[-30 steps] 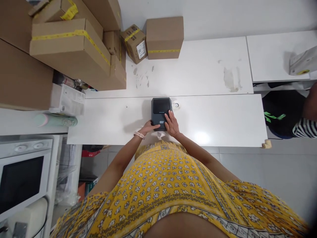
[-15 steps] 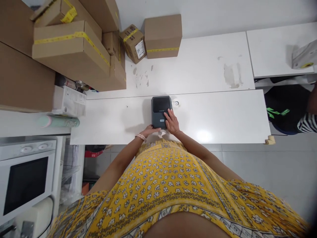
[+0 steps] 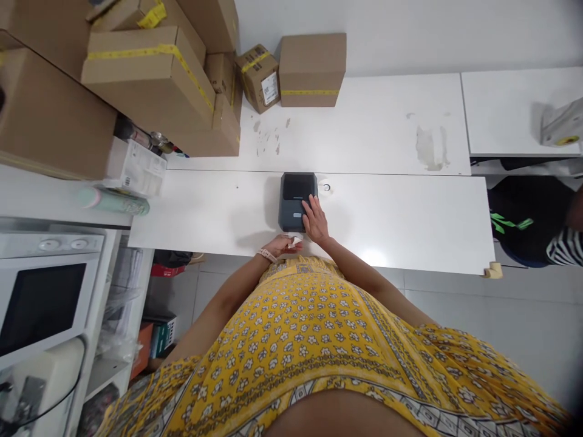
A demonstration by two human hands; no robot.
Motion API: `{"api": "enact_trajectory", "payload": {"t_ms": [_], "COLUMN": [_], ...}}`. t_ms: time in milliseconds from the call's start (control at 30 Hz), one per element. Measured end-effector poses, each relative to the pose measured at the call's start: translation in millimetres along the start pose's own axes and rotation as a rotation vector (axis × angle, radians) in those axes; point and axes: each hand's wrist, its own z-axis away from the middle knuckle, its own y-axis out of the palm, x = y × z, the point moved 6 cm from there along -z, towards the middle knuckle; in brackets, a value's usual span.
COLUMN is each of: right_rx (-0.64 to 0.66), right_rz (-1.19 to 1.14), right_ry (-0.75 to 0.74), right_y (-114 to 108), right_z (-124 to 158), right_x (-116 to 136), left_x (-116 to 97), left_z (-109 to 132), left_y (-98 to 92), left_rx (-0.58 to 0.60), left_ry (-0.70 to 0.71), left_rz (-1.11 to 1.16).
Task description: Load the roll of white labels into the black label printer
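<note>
the dark device is sitting on the white surface, near its front edge and a little left of its middle. the right hand is resting flat on the device's right side, fingers slightly apart and not gripping. the left hand is holding in front of the device, and its fingers, as it is seeming to me, are pinching a small white strip.

i am judging the work to be underway: the device is already standing in place, and the strip is already being held. the strip is not yet released, so this part is looking unfinished; whether it is joining to the device, i cannot tell.

the device is looking like matt plastic, blocky with cut corners, showing a glossy panel and a pale patch. the strip is appearing thin and curled, like paper. the smooth surface is shining under the light.
</note>
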Motion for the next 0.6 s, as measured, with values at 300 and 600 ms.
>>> {"api": "enact_trajectory", "payload": {"t_ms": [300, 600], "right_rx": [-0.060, -0.093], "right_rz": [-0.095, -0.235], "right_ry": [0.051, 0.315], "right_y": [-3.8, 8.6], "right_z": [-1.2, -17.6], "right_x": [6.9, 0.6], "left_x": [-4.5, -8.0], "left_z": [3.4, 9.4], "left_y": [-1.4, -49.5], "left_rx": [-0.077, -0.137], "left_ry": [0.069, 0.065], "left_rz": [-0.067, -0.276]}}
